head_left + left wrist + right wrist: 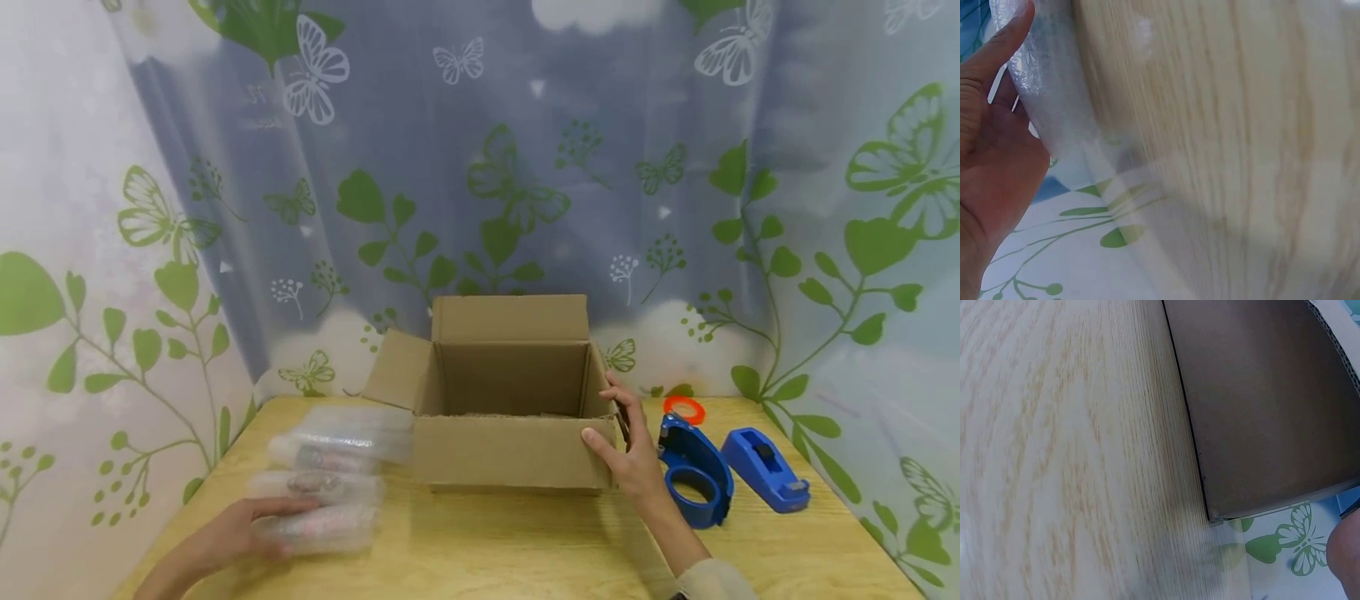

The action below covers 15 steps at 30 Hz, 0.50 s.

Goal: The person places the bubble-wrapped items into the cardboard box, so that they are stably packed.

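An open cardboard box point(510, 454) stands at the middle of the table, its back and left flaps raised outward. Several bubble-wrapped bundles point(345, 442) lie in a row left of it. My left hand point(232, 537) grips the nearest bubble-wrapped bundle point(337, 532); in the left wrist view, thumb and fingers lie around the clear wrap point(1054, 81). What is inside the wrap is blurred. My right hand point(637, 458) holds the box at its right front corner, thumb on the front wall and fingers along the right side. Only a fingertip point(1344, 550) shows in the right wrist view.
Right of the box are a blue hand-held tape dispenser point(723, 475) and a blue desktop tape dispenser point(765, 471). An orange-red ring point(701, 414) lies behind them. A patterned curtain point(465, 167) hangs behind the wooden table point(480, 550).
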Each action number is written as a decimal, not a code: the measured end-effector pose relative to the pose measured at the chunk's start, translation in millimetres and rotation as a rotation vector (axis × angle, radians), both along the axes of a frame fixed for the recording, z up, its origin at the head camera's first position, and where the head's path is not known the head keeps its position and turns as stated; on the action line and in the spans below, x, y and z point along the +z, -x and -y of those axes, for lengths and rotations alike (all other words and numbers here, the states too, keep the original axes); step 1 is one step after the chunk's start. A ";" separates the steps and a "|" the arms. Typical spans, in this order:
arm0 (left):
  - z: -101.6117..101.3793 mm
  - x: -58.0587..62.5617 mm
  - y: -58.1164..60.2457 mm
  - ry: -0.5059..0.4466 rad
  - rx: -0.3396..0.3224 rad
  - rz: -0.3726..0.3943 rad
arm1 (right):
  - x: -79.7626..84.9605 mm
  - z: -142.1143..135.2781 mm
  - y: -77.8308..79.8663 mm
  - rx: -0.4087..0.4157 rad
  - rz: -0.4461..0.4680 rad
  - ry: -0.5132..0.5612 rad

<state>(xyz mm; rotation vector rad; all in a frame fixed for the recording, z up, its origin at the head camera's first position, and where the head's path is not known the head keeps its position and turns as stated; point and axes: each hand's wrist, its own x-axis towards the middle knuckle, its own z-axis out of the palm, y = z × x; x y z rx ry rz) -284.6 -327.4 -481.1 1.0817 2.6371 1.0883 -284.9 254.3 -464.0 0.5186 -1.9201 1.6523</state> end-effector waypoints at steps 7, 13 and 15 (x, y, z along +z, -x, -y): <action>0.0 -1.2 -5.5 0.015 0.018 -0.027 | 1.0 1.7 -1.9 -0.007 0.008 0.001; -0.9 -1.9 -5.7 0.019 0.039 -0.041 | 0.5 1.0 -1.2 -0.004 0.013 -0.001; -1.3 -1.8 -5.8 0.000 0.020 -0.042 | 0.1 0.6 -1.2 -0.004 0.014 -0.002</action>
